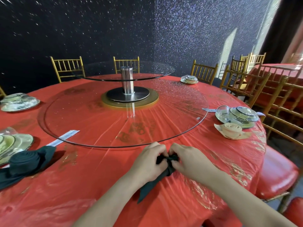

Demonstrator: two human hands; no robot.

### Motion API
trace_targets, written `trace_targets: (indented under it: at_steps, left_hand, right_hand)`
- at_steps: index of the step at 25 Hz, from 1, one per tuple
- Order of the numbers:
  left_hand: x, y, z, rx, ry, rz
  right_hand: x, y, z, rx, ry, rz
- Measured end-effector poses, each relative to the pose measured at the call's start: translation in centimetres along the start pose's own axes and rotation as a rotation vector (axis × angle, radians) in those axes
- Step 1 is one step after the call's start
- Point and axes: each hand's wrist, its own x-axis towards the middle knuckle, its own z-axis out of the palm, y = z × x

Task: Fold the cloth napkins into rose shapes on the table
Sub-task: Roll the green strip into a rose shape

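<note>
Left hand [147, 163] and right hand [191, 163] fingers pinch one dark napkin [152, 185], flanked by one dark rose [24, 159] and one peach rose [232, 128].

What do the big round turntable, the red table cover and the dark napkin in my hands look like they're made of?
Turntable: clear glass, apparently; the red shows through and its rim glints. Table cover: likely thin glossy plastic, shiny and wrinkled. Dark napkin: probably matte cloth, soft folds, no shine.

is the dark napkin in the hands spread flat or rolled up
Rolled up: the napkin is a narrow roll, left hand and right hand pinching its bunched far end, pointed tail trailing behind.
</note>
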Motion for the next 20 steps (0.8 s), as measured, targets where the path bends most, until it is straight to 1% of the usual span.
trace_targets:
  at_steps: [1, 2, 4, 6, 7, 8, 11, 15, 18, 20]
  left_hand:
    - [0.0, 0.0, 0.0, 0.0, -0.001, 0.006]
    - [0.0, -0.1, -0.1, -0.01, -0.001, 0.007]
    - [-0.2, -0.4, -0.2, -0.064, -0.006, -0.007]
    - [-0.5, -0.6, -0.1, -0.111, -0.016, -0.017]
    - [-0.6, -0.7, 0.1, -0.118, -0.014, -0.016]
    - [-0.7, -0.7, 0.3, -0.12, -0.012, -0.015]
    - [-0.8, -0.6, 0.7, -0.122, -0.009, -0.02]
    - [-0.9, -0.5, 0.6, -0.185, 0.004, -0.064]
    - [-0.9, -0.2, 0.1, -0.323, 0.037, -0.19]
    - [-1.1, 0.0, -0.3, -0.521, 0.068, -0.303]
  right_hand:
    - [0.2, 0.0, 0.5, -0.126, 0.069, -0.021]
    - [0.2, -0.2, 1.1, -0.186, 0.133, -0.02]
    - [-0.1, -0.1, 2.3, -0.114, 0.249, 0.012]
    - [-1.1, 0.8, 3.3, 0.061, 0.309, -0.021]
    - [-1.7, 1.2, 3.3, 0.136, 0.303, -0.051]
    - [-2.4, 1.7, 3.4, 0.149, 0.291, -0.085]
    - [-3.9, 2.4, 2.8, -0.04, 0.263, -0.175]
    - [-4.1, 1.6, 2.5, -0.205, 0.301, -0.23]
    - [-3.7, 0.6, 2.4, -0.304, 0.31, -0.23]
    - [-3.6, 0.1, 2.4, -0.348, 0.314, -0.195]
